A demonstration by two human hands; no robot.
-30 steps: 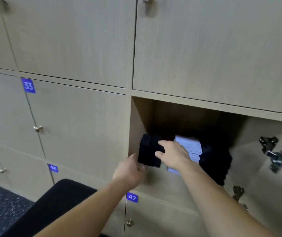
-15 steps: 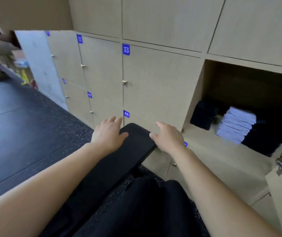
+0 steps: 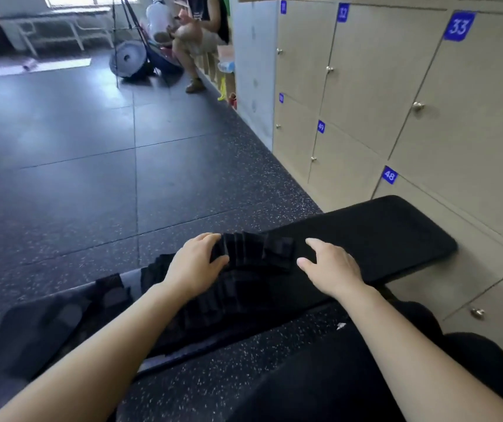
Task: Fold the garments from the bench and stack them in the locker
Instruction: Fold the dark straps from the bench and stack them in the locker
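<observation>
Step in hand, by judgement: pick-up of the next black garment point(image 3: 256, 254) for folding; it lies bunched on the padded bench point(image 3: 396, 233), between the two hands. The left hand point(image 3: 195, 263) grasps its left end, thumb and fingers curled about it; the right hand point(image 3: 329, 266) is released, fingers spread, just beside the right end. The next move requires the right hand to take that end and spread the cloth flat.

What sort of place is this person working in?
Probably a gym changing area. A wall of numbered lockers with blue tags such as 33, a black padded bench with dark garments on it, and speckled rubber flooring of the kind gyms use all point that way.
</observation>
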